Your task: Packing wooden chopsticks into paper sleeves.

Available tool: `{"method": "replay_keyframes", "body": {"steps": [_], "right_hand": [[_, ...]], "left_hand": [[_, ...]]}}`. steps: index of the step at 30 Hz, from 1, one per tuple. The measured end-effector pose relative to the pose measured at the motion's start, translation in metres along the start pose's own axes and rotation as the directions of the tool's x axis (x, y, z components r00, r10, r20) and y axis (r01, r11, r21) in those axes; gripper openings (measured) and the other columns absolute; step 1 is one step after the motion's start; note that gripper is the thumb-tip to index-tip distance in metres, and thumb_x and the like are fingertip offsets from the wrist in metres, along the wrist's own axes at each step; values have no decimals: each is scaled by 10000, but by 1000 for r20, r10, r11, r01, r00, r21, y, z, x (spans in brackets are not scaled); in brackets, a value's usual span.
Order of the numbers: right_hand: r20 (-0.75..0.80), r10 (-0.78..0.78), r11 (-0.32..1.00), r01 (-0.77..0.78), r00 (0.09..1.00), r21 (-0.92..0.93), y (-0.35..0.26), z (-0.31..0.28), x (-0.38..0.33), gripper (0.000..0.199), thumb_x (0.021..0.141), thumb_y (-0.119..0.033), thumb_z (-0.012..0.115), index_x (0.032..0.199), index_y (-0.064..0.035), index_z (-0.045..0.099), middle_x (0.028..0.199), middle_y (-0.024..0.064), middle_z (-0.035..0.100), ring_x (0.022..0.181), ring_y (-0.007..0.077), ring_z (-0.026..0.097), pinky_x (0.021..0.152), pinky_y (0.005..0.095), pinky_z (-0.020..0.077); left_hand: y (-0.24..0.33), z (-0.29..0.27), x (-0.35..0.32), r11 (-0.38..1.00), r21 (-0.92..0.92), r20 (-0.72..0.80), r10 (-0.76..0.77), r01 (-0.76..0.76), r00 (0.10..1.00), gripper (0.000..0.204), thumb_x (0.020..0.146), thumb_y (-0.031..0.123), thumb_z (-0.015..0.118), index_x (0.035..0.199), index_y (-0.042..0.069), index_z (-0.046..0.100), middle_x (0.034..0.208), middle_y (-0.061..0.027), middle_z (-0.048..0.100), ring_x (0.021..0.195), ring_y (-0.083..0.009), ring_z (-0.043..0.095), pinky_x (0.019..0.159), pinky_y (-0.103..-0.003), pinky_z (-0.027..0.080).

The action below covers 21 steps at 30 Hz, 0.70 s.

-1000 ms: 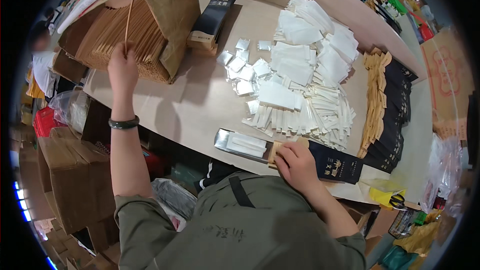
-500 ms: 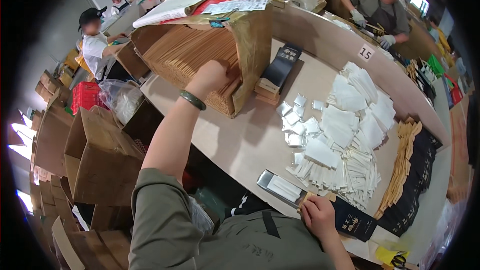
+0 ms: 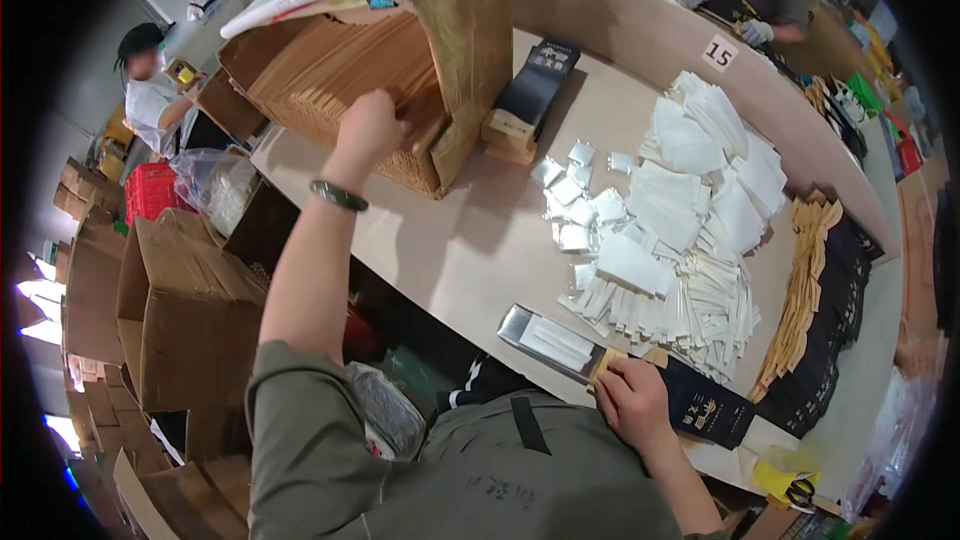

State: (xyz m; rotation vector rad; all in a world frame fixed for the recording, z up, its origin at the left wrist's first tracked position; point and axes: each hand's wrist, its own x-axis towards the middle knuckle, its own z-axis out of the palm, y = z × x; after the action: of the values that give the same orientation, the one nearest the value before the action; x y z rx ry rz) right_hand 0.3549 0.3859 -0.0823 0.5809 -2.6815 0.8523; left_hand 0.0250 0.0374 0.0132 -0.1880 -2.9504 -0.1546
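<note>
My left hand (image 3: 372, 127) reaches into a large open carton (image 3: 470, 60), packed with long thin wooden sticks (image 3: 330, 70). Its fingers are curled in at the sticks; what lies inside them is hidden. A green bangle (image 3: 338, 196) circles that wrist. At the table's near edge my right hand (image 3: 632, 398) is closed on the tan-topped end of a black paper packet (image 3: 702, 408). Left of it lies a silver, open-topped tray (image 3: 515, 322) with narrow white packets (image 3: 556, 342) inside.
Small silvery sachets (image 3: 575, 212) and a heap of white packets (image 3: 670, 210) cover the table's middle. A black packet stack (image 3: 538, 85) lies by the carton, a black-and-tan row (image 3: 820, 320) at right. Scissors (image 3: 800, 492) hang near the edge. Co-workers stand beyond a low partition (image 3: 610, 25).
The whole view has shifted, and the table things sit higher and further left. My left hand stays at the sticks in the carton; my right hand remains on the black packet.
</note>
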Motion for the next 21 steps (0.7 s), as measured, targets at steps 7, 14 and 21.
{"method": "replay_keyframes", "body": {"steps": [7,14,21], "right_hand": [[-45,25,1000,-25,999,0,-2,3,5,163,763,-58,743,904,-39,665,930,115,634,823,313,625,724,390,504],[8,58,998,-58,998,-18,2,3,-2,223,763,-106,759,932,-24,638,1120,145,604,1005,341,602,845,409,496],[99,117,988,-126,988,91,5,7,-12,300,741,-156,794,883,-6,576,1306,236,515,1202,426,520,993,474,461]], "left_hand": [[-8,-3,21,999,15,-166,39,-37,985,255,918,237,521,1013,82,699,947,-213,694,924,-404,660,792,-482,534],[-25,9,-32,954,-293,-468,-86,-63,880,208,948,152,572,1093,21,645,876,-161,676,808,-300,648,725,-372,493],[10,69,-193,281,-943,257,279,177,925,158,972,86,597,1044,-22,687,862,-7,636,788,-82,541,721,-242,436]]}}
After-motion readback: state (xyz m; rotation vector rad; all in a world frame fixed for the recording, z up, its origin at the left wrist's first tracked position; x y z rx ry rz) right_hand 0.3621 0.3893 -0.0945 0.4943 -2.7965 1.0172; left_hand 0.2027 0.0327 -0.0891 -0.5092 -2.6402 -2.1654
